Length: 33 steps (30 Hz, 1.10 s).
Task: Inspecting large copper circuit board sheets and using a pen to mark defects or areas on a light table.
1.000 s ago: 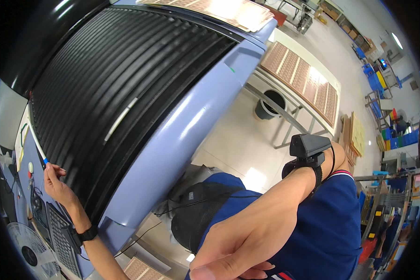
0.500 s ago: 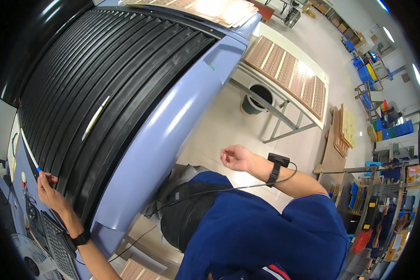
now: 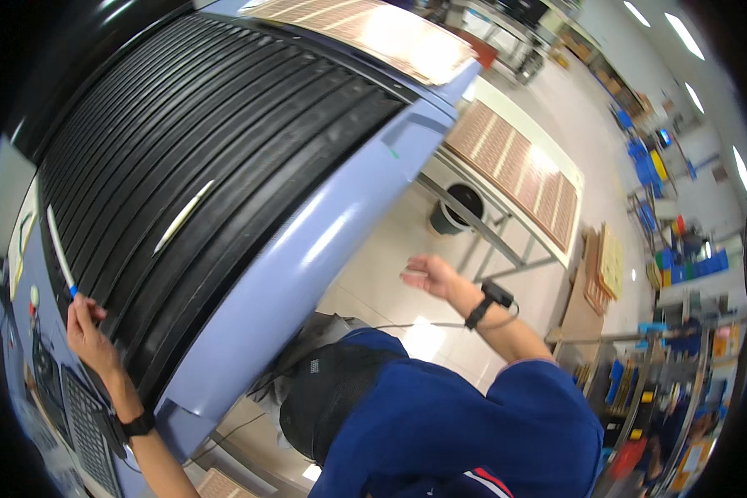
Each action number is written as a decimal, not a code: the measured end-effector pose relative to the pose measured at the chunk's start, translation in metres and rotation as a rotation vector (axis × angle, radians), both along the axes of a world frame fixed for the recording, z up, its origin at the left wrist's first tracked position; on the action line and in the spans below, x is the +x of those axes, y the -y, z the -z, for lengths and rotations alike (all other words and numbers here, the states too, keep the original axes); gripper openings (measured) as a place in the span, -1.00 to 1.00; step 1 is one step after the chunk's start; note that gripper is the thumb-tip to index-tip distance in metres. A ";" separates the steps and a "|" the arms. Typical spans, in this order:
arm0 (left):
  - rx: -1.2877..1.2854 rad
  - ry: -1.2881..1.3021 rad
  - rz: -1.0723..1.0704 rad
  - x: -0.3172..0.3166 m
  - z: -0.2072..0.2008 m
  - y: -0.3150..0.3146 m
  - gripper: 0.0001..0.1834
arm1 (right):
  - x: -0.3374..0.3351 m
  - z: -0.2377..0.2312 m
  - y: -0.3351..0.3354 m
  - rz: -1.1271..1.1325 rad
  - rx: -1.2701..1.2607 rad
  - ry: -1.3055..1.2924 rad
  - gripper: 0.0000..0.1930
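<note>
My left hand point(image 3: 91, 334) is closed round the blue end of a slim white stick point(image 3: 60, 245), whose kind I cannot make out. The stick points away from me along the left edge of a black pleated machine cover point(image 3: 249, 124). On the pleats lies a second slender, pale stick point(image 3: 184, 216), tapered at its ends and apart from both hands. My right hand point(image 3: 430, 275) is held in the air over the floor, fingers apart and nothing in them.
The machine's blue-grey rim point(image 3: 307, 249) runs between me and the cover. Copper-coloured patterned panels point(image 3: 515, 170) lie on a side table, with a dark bucket point(image 3: 455, 209) beneath. A keyboard point(image 3: 91, 427) is beside my left wrist. Shelving point(image 3: 639, 382) stands at the right.
The view has shifted, so the machine appears slightly farther right. My right hand's fingers have straightened a little. My left hand keeps its hold on the white stick.
</note>
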State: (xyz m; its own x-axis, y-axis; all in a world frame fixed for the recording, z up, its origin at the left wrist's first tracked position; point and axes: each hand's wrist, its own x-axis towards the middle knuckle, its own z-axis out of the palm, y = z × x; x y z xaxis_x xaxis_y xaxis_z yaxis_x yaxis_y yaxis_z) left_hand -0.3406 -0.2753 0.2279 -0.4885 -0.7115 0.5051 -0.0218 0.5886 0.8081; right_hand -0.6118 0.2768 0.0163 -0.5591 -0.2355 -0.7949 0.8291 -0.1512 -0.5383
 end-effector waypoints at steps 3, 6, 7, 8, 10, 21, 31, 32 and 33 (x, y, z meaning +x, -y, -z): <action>0.033 -0.055 -0.009 -0.008 0.004 -0.005 -0.63 | 0.031 -0.103 0.048 -0.441 -0.013 -0.158 -0.69; 0.033 -0.027 -0.055 -0.002 -0.002 -0.010 -0.62 | 0.032 -0.182 0.080 -1.010 -0.108 -0.462 -0.76; 0.047 -0.032 -0.058 0.003 -0.005 -0.012 -0.64 | 0.032 -0.210 0.095 -1.105 -0.152 -0.552 -0.78; 0.035 -0.061 -0.033 -0.009 -0.017 -0.022 -0.64 | 0.028 -0.237 0.094 -1.096 -0.163 -0.633 -0.79; 0.033 -0.069 -0.077 -0.011 -0.022 -0.029 -0.65 | 0.027 -0.272 0.122 -1.127 -0.122 -0.833 -0.82; 0.046 -0.046 -0.175 -0.010 -0.030 -0.029 -0.64 | -0.011 -0.280 0.353 -1.449 -0.048 -1.918 -0.79; 0.083 0.069 -0.250 0.021 -0.008 -0.014 -0.64 | -0.001 -0.230 0.365 -1.308 -0.038 -2.130 -0.73; 0.117 0.025 -0.234 0.018 -0.005 -0.010 -0.65 | 0.000 -0.231 0.362 -1.303 0.026 -2.146 -0.73; 0.150 -0.006 -0.229 0.018 -0.004 -0.009 -0.65 | -0.002 -0.238 0.358 -1.349 0.072 -2.175 -0.74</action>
State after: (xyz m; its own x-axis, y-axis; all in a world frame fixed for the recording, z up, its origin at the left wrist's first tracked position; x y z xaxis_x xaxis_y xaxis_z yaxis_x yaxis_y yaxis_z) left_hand -0.3228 -0.2665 0.2324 -0.3041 -0.8701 0.3878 -0.1356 0.4425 0.8865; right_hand -0.6136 -0.0809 0.2547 0.1314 -0.9423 0.3079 -0.9203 -0.2314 -0.3154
